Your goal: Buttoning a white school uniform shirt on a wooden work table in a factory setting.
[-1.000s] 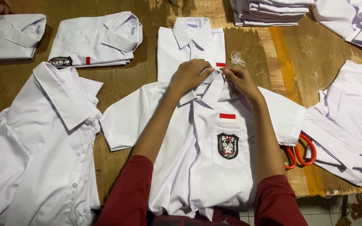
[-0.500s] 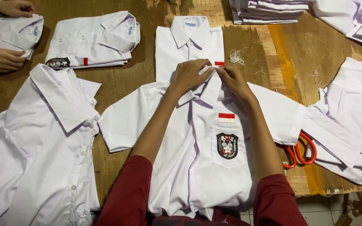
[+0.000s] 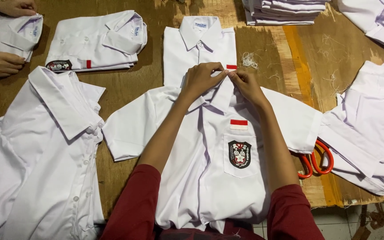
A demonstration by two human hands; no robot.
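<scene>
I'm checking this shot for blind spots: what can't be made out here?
Head view:
- Collar button: hidden by left hand and right hand.
- Scissors: blades under a shirt sleeve.
- Shirt stack: cut by the top edge.
- Badge: detail too small.

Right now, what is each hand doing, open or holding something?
Left hand: closed, fingers pinching the collar of the white shirt.
Right hand: closed, pinching the same collar from the other side.

Both forearms stretch forward, sleeves dark red. Left hand (image 3: 199, 80) and right hand (image 3: 246, 84) meet fingertip to fingertip, pinching closed at the shirt collar (image 3: 221, 91).
</scene>
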